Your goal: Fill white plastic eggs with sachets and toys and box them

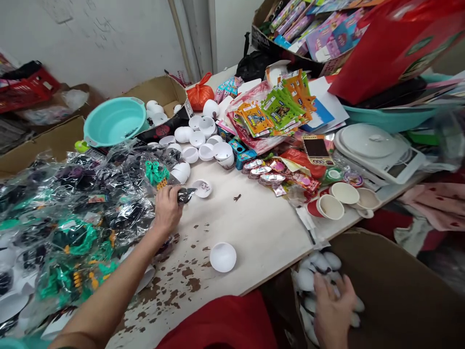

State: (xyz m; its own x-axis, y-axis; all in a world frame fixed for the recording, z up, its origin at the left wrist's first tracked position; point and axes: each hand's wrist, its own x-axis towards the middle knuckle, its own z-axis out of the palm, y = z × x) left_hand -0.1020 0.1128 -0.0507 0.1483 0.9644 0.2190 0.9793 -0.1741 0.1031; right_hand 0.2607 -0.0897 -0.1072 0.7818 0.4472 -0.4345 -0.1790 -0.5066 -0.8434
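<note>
My left hand (168, 208) is closed on a small dark toy in a clear bag (186, 195), at the edge of a heap of bagged toys (105, 194). Right beside it lies a white half shell (202, 189) with small bits inside. Another white half shell (223, 257) sits alone nearer to me. Low on the right, my right hand (333, 308) is over a carton (385, 281) that holds several white egg-shaped pieces (319, 264). Its fingers are spread and a little blurred, and I see nothing gripped in them.
White half shells (198, 139) are piled behind, near a turquoise basin (114, 121). Green and orange packets (279, 109) stand at the back. On the right are a white scale (378, 148) and paper cups (331, 207). A tiny brown piece (237, 197) lies on the table (261, 228).
</note>
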